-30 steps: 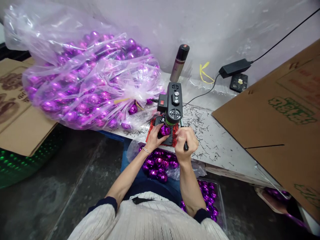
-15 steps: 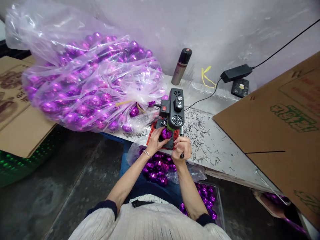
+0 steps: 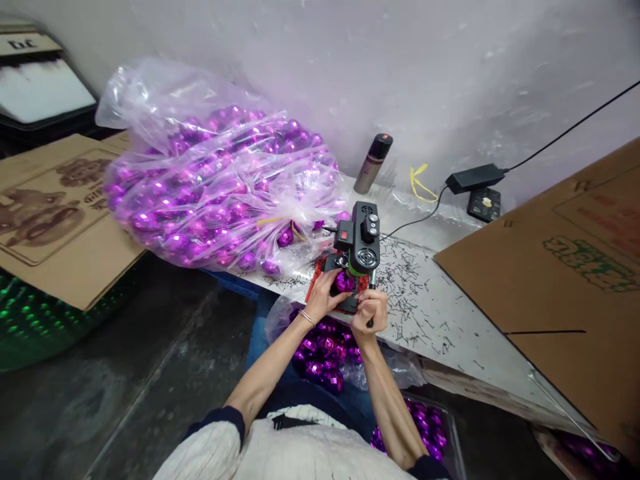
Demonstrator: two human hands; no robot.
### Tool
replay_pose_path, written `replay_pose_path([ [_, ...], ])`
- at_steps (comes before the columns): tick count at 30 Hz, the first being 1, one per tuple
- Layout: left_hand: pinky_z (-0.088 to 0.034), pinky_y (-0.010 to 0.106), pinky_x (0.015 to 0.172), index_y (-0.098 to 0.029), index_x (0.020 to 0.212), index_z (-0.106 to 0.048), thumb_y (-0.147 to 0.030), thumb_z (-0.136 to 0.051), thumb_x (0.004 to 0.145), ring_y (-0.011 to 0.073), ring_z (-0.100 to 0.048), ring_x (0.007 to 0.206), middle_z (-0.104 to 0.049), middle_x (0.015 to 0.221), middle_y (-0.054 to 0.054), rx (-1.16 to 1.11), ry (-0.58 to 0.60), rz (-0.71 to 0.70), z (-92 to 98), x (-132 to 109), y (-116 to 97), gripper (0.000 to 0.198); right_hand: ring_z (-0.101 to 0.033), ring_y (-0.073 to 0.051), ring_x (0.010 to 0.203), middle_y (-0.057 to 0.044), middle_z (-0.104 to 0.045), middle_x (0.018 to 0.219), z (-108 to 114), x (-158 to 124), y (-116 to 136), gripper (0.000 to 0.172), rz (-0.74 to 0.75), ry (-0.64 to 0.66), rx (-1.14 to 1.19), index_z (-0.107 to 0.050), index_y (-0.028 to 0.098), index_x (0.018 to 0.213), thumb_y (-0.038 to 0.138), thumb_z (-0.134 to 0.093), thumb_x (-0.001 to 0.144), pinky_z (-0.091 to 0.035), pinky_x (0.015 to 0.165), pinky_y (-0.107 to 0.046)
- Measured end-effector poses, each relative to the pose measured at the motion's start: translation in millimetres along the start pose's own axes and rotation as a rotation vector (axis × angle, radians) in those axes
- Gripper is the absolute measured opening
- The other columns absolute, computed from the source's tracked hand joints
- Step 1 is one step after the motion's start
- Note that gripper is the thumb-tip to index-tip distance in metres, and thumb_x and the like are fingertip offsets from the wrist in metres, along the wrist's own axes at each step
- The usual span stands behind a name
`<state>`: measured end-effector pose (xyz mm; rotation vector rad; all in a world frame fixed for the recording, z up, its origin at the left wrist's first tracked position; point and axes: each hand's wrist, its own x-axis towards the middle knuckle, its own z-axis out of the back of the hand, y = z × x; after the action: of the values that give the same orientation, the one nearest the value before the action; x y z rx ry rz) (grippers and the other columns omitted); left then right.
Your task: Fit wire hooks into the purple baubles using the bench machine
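Observation:
My left hand (image 3: 324,297) has its thumb and fingers closed around a shiny purple ball (image 3: 344,281), which sits under the head of a small black bench machine (image 3: 365,237) with round vents, knobs and a red switch. On the machine's right side, my right hand (image 3: 371,313) is wrapped round its lever handle (image 3: 371,322). Beneath the machine lies a red mat (image 3: 315,275), partly hidden by the left hand. More purple faceted balls (image 3: 325,353) rest in clear plastic on my lap.
A large clear bag of purple balls (image 3: 215,193) fills the left of the table (image 3: 425,320). Short black bits litter the top. Behind stand a spray can (image 3: 373,163) and a power adapter (image 3: 475,178). Cardboard boxes (image 3: 560,280) flank both sides; a tray of balls (image 3: 425,427) sits below.
The whole view has shifted, so things appear lower and further right. Both hands stay at the machine, the left on the ball and the right on the lever.

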<state>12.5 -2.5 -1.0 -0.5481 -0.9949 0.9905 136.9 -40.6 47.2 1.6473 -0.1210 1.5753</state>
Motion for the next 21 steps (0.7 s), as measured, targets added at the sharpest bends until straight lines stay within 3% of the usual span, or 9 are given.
replay_pose_path([
  [4,-0.049,0.051,0.109,-0.021,0.139,-0.052,-0.043,-0.075,0.086,0.0300,-0.063,0.127,-0.066,0.133,0.016,0.002,0.014,0.019,-2.2,3,2,0.062,-0.057,-0.013,0.059,0.001,-0.056,0.068,4,15,7,0.036,0.020,0.006,0.004,-0.047,0.022,0.067,0.029,-0.039,0.101,-0.049,0.063,-0.032],
  [8,-0.047,0.054,0.112,-0.021,0.141,-0.051,-0.047,-0.075,0.086,0.0307,-0.063,0.127,-0.066,0.134,0.016,0.027,-0.027,-0.014,0.1,-2,0,0.065,-0.054,-0.013,0.059,0.002,-0.051,0.062,10,58,35,0.036,-0.181,-0.010,0.019,-0.049,0.022,0.064,0.027,-0.045,0.100,-0.042,0.058,-0.030],
  [11,-0.047,0.055,0.112,-0.020,0.146,-0.047,-0.049,-0.069,0.090,0.0308,-0.061,0.130,-0.064,0.136,0.017,0.098,-0.075,-0.079,8.3,-29,-7,0.067,-0.052,-0.012,0.058,0.002,-0.052,0.063,12,81,52,0.036,-0.294,0.034,0.029,-0.051,0.021,0.065,0.029,-0.048,0.100,-0.040,0.058,-0.029],
  [16,-0.057,0.045,0.096,-0.019,0.146,-0.049,-0.064,-0.069,0.083,0.0320,-0.066,0.121,-0.066,0.131,0.020,0.244,0.133,-0.277,24.8,-87,-18,0.080,-0.056,-0.014,0.063,0.001,-0.054,0.063,12,72,51,0.037,-0.216,0.019,0.028,-0.049,0.022,0.062,0.025,-0.048,0.099,-0.042,0.061,-0.031],
  [18,-0.058,0.044,0.093,-0.018,0.143,-0.053,-0.065,-0.067,0.083,0.0315,-0.068,0.116,-0.069,0.125,0.019,0.284,0.124,-0.301,33.5,-83,-14,0.078,-0.058,-0.016,0.065,0.000,-0.056,0.066,11,64,47,0.036,-0.182,0.024,0.019,-0.050,0.023,0.063,0.024,-0.048,0.098,-0.043,0.061,-0.032],
  [21,-0.056,0.046,0.098,-0.020,0.138,-0.058,-0.044,-0.054,0.100,0.0282,-0.068,0.113,-0.070,0.123,0.016,0.375,-0.054,-0.191,58.3,-33,5,0.045,-0.058,-0.017,0.065,0.000,-0.057,0.065,11,58,44,0.034,-0.154,0.029,0.011,-0.051,0.023,0.063,0.021,-0.047,0.098,-0.044,0.062,-0.033],
])
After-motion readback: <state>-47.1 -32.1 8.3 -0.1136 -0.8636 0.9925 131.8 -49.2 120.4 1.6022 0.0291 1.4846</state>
